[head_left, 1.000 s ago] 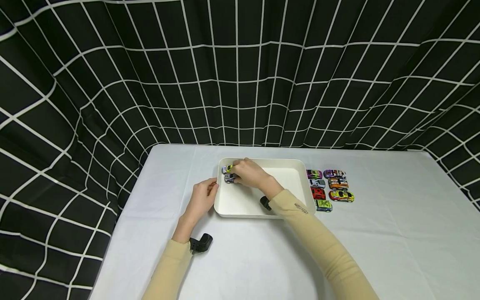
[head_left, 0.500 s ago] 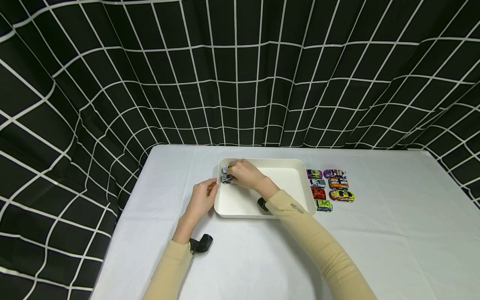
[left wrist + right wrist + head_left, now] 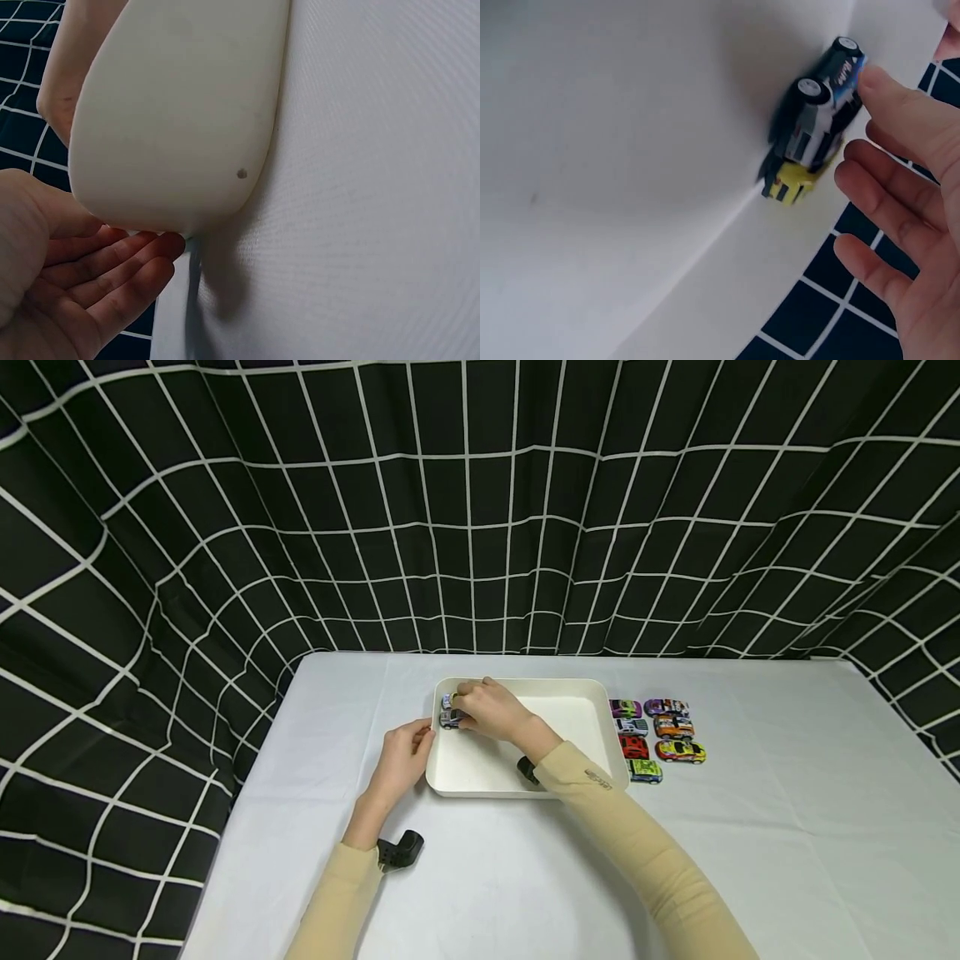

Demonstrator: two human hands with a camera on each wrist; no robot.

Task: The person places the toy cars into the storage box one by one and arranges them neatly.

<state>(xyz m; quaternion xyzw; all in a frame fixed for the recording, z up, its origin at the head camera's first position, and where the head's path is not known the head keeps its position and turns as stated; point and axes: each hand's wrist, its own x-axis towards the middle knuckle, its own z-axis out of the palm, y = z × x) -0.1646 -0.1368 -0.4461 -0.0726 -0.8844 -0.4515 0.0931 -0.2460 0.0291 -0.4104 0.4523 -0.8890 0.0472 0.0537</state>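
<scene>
My right hand [image 3: 491,710] hovers with relaxed fingers over two small toy cars [image 3: 817,120] in the white plastic tray's [image 3: 570,710] far-left corner; my left hand [image 3: 401,760], fingers straight, touches its left rim.

A white tray [image 3: 570,727] sits mid-frame; two small toy cars [image 3: 817,120], one yellow and blue, one grey, huddle in its upper left corner.

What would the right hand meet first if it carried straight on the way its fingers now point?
Probably the toy cars in the tray's far-left corner; the right hand's fingertips are already at them, with the tray wall just behind.
</scene>
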